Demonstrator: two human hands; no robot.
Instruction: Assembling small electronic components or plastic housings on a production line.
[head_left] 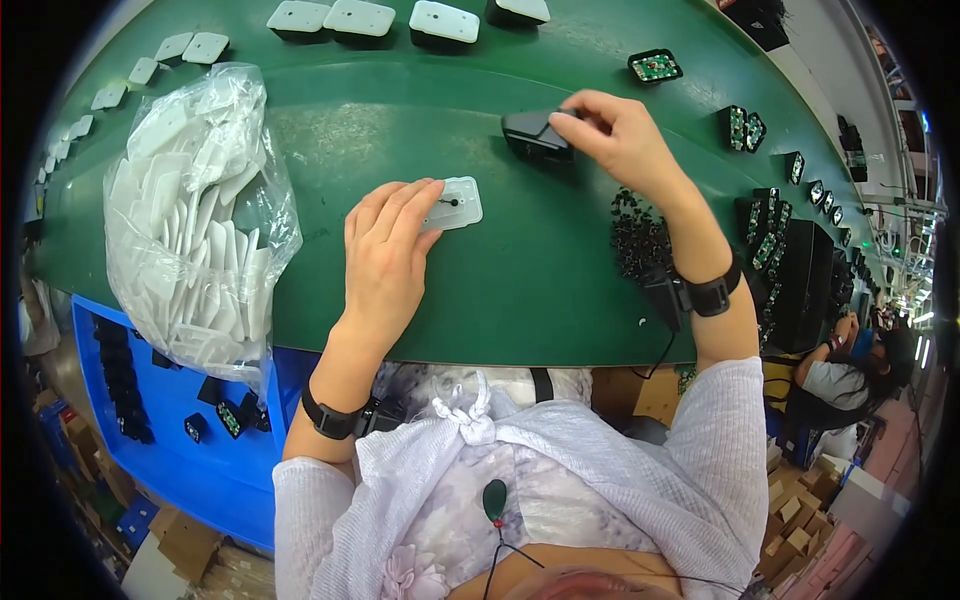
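My left hand (385, 245) holds a translucent white plastic cover (464, 203) by its left end, low over the green table. A small dark part shows in the middle of that cover. Up and to the right, my right hand (625, 140) grips the right end of a black plastic housing (530, 138), thumb and fingers pinched on it. The housing's inside cannot be seen. Below my right wrist lies a pile of small dark parts (640, 235), partly covered by the forearm.
A clear bag of white covers (205, 230) stands at the left. Below it, a blue bin (180, 480) holds black parts. White-topped units (444, 22) line the far side. Black housings with green circuit boards (656, 66) sit at the right. Another person (840, 370) sits far right.
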